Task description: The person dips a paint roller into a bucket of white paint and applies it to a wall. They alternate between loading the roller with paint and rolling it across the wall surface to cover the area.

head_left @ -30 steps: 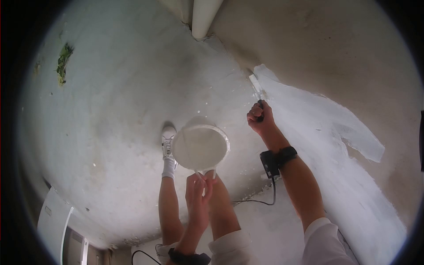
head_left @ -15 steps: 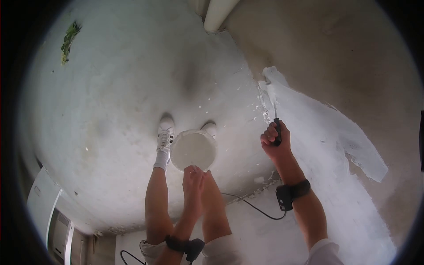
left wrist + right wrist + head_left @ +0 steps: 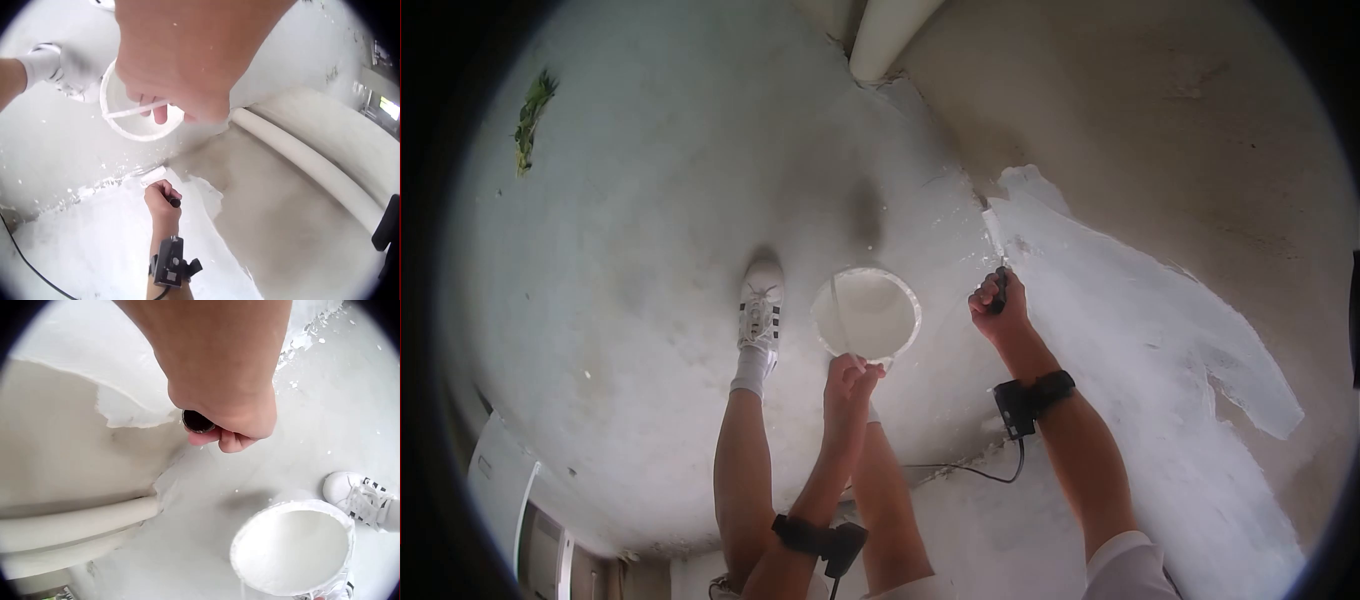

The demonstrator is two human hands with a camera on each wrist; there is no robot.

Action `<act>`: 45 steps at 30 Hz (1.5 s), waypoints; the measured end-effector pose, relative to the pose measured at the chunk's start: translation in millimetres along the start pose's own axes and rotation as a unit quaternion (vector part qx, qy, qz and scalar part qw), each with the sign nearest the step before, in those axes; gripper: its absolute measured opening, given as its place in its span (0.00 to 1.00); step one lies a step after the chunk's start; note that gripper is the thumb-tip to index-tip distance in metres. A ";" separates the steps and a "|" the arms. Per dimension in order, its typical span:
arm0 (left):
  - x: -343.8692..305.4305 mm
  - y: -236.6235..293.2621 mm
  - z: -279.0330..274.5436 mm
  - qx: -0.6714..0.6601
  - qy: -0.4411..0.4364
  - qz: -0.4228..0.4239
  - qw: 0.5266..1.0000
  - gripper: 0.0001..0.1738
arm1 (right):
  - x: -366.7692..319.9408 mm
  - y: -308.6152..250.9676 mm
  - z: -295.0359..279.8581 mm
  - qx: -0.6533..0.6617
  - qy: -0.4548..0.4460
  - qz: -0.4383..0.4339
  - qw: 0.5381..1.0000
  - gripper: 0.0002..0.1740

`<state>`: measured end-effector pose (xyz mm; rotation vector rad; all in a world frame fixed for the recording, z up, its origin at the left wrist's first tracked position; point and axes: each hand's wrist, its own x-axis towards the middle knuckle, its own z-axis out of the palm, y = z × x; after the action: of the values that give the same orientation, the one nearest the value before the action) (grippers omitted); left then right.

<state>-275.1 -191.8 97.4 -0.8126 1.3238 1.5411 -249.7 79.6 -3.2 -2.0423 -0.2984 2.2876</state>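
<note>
The bare grey plaster wall (image 3: 1180, 130) was partly covered by a broad patch of wet white paint (image 3: 1120, 300), whose left edge lay close to the pale concrete floor (image 3: 650, 200). White splashes were scattered along that joint, so further drips there were judged likely. The round white plastic bucket (image 3: 867, 314) was carried over the floor just right of the white striped sneaker (image 3: 760, 305). Its thin white handle was pinched in the curled fingers of the left hand (image 3: 850, 385), so a tilt or slip might spill paint over the shoe. The dark-handled paintbrush (image 3: 996, 245) was clamped in the fist of the right hand (image 3: 998, 305), with its tip laid on the patch's edge. Too hard a press might smear paint onto the floor.

The large white pipe (image 3: 885, 35) was cut off at the far edge. The second foot was hidden under the bucket. The bristles, white on white, could hardly be made out.
</note>
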 end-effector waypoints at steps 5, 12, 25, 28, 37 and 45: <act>36.6 20.7 -19.2 0.069 -0.099 0.048 0.992 0.15 | -32.1 4.8 -1.2 0.023 -0.007 -0.016 1.000 0.18; 42.0 44.4 -45.1 0.155 -0.134 0.051 0.978 0.16 | -138.9 -4.4 -22.6 0.026 -0.039 -0.017 0.999 0.21; 36.4 12.6 -35.9 0.041 -0.099 0.060 0.992 0.19 | -53.4 -1.0 -14.3 -0.023 0.017 -0.016 0.999 0.18; 25.9 0.1 -33.5 0.070 -0.122 0.059 0.988 0.19 | -105.2 -14.5 -26.3 -0.007 -0.017 -0.002 1.000 0.19; 26.4 6.2 -37.3 0.094 -0.147 0.059 0.983 0.21 | -28.3 8.5 -3.9 -0.002 0.009 -0.010 1.000 0.19; 27.8 8.5 -45.1 0.104 -0.131 0.074 0.983 0.21 | -80.6 -7.8 31.2 0.019 -0.042 0.001 0.999 0.19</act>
<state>-296.6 -229.6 66.1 -0.3727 1.3433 1.5330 -271.5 70.0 80.3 -1.9328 -0.2556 2.3644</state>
